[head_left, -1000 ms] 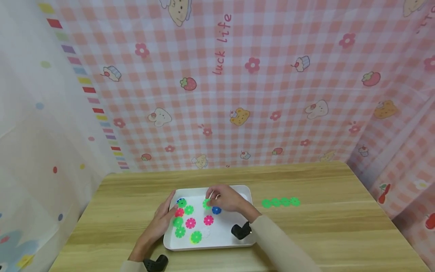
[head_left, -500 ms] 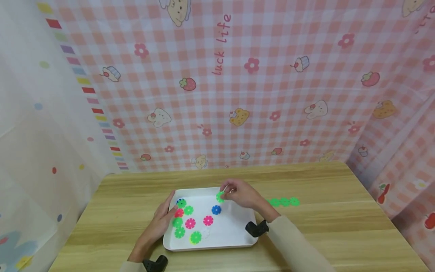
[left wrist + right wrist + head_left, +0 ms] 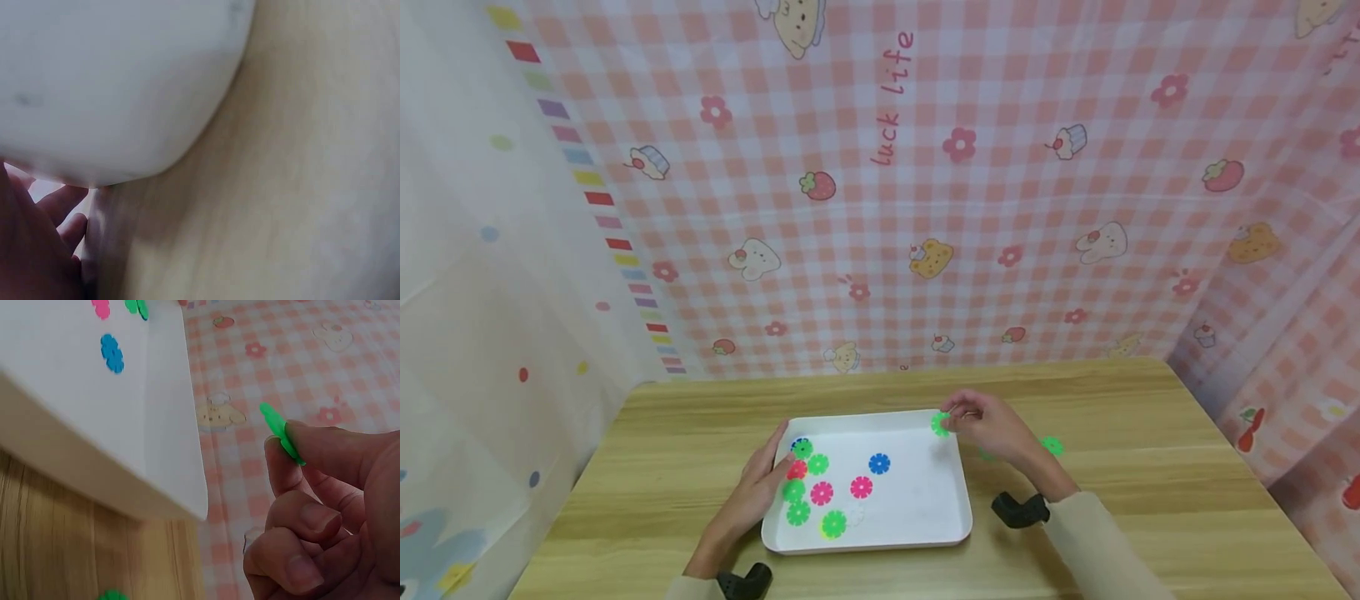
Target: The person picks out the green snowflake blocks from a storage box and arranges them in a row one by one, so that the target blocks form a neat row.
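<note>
Between thumb and forefinger, my right hand (image 3: 996, 427) pinches a green notched plastic disc (image 3: 281, 432). It holds the disc above the far right corner of the white tray (image 3: 925, 492), and the other fingers curl beneath in the right wrist view. At the tray's left side, my left hand (image 3: 762, 482) grips the wall, its thumb over the rim and fingers outside. Near that thumb lie several green discs (image 3: 798, 512), with pink discs (image 3: 822, 493) and a blue disc (image 3: 879, 463) farther right in the tray.
Right of the tray, a green disc (image 3: 1052, 447) shows on the wooden table (image 3: 1150, 500); my right forearm hides others beside it. A pink checked cloth (image 3: 970, 208) hangs behind the table. Black wrist cameras (image 3: 1019, 510) stick out from both wrists.
My right hand has lifted the green disc from near the blue disc and carried it rightward to the tray's far right corner. The left hand stays in place on the tray.
</note>
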The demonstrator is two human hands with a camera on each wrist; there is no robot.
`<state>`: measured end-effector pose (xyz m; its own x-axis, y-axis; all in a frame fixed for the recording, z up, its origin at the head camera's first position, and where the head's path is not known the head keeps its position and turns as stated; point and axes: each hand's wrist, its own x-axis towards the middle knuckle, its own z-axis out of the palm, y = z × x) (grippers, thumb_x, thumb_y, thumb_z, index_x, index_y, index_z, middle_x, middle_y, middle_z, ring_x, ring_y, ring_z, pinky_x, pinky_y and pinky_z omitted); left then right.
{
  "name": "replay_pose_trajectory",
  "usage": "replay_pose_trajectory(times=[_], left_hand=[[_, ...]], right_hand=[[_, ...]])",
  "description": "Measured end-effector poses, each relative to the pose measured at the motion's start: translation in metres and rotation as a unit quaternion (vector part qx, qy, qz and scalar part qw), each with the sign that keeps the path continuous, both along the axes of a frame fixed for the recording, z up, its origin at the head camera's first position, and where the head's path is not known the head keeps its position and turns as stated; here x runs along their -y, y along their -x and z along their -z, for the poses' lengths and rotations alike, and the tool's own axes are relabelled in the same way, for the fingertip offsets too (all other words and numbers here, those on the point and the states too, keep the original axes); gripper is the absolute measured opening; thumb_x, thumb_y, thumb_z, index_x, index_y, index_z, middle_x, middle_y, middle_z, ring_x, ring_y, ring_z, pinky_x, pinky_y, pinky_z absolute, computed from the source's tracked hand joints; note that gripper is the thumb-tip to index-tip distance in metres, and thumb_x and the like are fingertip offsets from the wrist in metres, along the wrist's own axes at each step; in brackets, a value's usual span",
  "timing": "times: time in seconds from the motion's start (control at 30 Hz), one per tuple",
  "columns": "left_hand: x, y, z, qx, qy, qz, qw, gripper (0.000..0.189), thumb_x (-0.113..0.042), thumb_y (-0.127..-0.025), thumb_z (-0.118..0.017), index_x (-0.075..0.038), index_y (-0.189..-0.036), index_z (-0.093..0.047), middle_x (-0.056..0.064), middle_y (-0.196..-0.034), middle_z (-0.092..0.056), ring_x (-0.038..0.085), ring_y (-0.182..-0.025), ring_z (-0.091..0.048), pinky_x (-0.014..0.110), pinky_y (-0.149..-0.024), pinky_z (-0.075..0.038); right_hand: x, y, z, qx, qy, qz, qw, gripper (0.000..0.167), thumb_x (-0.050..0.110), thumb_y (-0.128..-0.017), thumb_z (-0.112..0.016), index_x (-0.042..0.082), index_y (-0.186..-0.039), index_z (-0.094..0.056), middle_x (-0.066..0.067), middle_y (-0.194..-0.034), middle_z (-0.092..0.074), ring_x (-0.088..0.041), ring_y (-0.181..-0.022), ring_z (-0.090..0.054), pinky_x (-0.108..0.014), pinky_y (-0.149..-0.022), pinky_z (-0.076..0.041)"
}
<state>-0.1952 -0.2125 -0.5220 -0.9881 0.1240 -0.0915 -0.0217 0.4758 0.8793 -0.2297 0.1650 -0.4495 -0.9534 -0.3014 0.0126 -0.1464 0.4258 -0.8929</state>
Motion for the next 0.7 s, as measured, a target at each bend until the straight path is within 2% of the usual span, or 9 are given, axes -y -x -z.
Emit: replay_pose_trajectory(times=[0.3, 0.53, 0.7], left_hand=[[0.0, -0.002, -0.002, -0.001, -0.001, 0.0, 1.0, 0.063, -0.033, -0.106, -0.043, -0.022, -0.161, -0.013, 0.013, -0.165, -0.013, 0.037, -0.149, -0.007, 0.066, -0.116, -0.002], [0.0, -0.001, 0.002, -0.003, 0.003, -0.003, 1.0, 0.063, -0.032, -0.106, -0.043, -0.021, -0.161, -0.013, 0.012, -0.165, -0.015, 0.037, -0.15, -0.008, 0.065, -0.117, -0.003], [0.0, -0.001, 0.0, -0.003, 0.004, -0.001, 1.0, 0.064, -0.035, -0.106, -0.044, -0.024, -0.161, -0.012, 0.01, -0.165, -0.014, 0.035, -0.15, -0.006, 0.065, -0.117, -0.003]], right_hand=[[-0.049, -0.004, 0.009, 0.025, 0.023, 0.055, 0.9979, 0.019, 0.016, -0.095, -0.067, 0.005, -0.111, -0.065, -0.008, -0.095, -0.064, -0.026, -0.089, -0.062, -0.04, -0.074, -0.054], [-0.083, -0.01, 0.017, 0.027, 0.01, 0.073, 0.9969, 0.029, 0.024, -0.096, -0.067, 0.004, -0.116, -0.062, -0.011, -0.1, -0.065, -0.026, -0.092, -0.063, -0.036, -0.07, -0.054], [-0.109, -0.012, 0.022, 0.032, -0.005, 0.095, 0.995, 0.032, 0.026, -0.098, -0.064, 0.003, -0.12, -0.06, -0.013, -0.103, -0.066, -0.026, -0.09, -0.062, -0.031, -0.063, -0.05]])
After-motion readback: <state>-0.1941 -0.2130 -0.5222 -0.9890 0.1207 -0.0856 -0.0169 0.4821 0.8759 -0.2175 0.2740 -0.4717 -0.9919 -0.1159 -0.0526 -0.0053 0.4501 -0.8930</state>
